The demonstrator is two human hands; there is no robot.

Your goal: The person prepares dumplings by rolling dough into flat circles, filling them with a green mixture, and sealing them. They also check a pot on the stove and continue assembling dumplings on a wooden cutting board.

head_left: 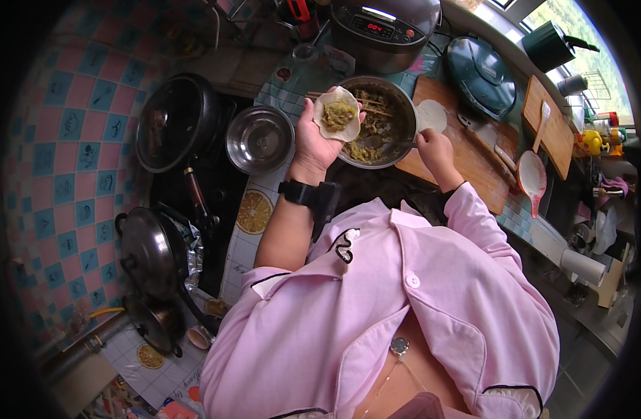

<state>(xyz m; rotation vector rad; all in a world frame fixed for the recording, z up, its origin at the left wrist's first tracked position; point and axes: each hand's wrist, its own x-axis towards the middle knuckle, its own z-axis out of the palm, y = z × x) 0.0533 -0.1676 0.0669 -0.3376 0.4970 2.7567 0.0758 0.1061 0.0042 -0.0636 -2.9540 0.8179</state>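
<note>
My left hand (313, 143) holds a round dough wrapper (325, 126) on its palm and fingers, with a heap of yellow-green filling (338, 114) in the middle. Just to the right stands a metal bowl (406, 105) partly full of chopped filling, chopsticks (375, 109) lying across it. At the bowl's right rim, my right hand (436, 152) is closed on what looks like the handle of a metal spoon (374, 142), whose head is down in the filling. A flat white wrapper (432, 116) lies on the wooden board (421, 167) just beyond that hand.
An empty steel bowl (259, 140) and a lidded frying pan (173, 122) are at left. At the back stands a multicooker (383, 35). A rolling pin (489, 155) and a cleaver lie on the board, near a teal lid (479, 77) and a red-rimmed scoop (531, 174).
</note>
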